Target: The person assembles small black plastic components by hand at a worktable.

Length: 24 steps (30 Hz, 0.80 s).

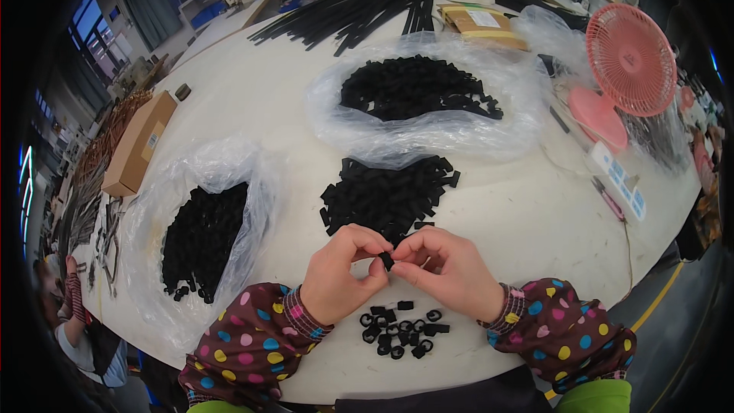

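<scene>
A small black piece [387, 261] was pinched between the fingertips of the left hand [340, 275] and right hand [451, 271], near the table's [527, 222] edge. Finished black rings [404, 330] lay just nearer, a loose black pile [388, 195] farther.

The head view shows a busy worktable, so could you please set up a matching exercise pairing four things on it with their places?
Things:
1. small black part
2. pink fan
3. cardboard box
4. long black strips

Places:
A. at the table's left edge
B. at the far end of the table
C. pinched between the fingertips of the left hand and right hand
D. at the table's right side, by a white power strip

Pairs: 1-C, 2-D, 3-A, 4-B
</scene>
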Motion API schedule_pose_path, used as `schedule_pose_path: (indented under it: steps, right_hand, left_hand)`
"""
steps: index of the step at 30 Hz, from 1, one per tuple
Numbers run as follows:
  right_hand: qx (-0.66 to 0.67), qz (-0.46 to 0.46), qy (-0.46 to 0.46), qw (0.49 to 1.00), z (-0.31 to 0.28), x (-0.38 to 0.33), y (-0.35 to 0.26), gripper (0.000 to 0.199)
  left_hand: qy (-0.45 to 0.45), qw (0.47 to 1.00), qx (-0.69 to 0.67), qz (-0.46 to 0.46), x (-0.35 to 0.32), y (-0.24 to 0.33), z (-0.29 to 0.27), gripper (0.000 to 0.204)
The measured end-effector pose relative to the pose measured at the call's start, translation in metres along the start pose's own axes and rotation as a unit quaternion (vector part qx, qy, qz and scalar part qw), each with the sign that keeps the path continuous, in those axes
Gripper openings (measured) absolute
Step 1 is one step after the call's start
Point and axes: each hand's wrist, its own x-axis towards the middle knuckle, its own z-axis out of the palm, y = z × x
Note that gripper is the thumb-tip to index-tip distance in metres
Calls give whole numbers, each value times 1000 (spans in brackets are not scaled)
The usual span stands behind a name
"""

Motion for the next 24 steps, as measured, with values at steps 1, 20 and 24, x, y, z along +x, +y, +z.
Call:
schedule_pose_path:
  steps: [1, 20, 24]
  right_hand:
    - [-6, 3, -17, 1000, 0, 0, -1, 16]
    - [218, 107, -197, 950, -13, -4, -10, 11]
    - [231, 117, -219, 941, -16, -2, -11, 11]
  left_hand:
    - [16, 1000, -21, 2, -1, -1, 0, 27]
    - [-238, 779, -480, -326, 8, -10, -29, 15]
    - [-241, 793, -472, -300, 9, -8, -29, 15]
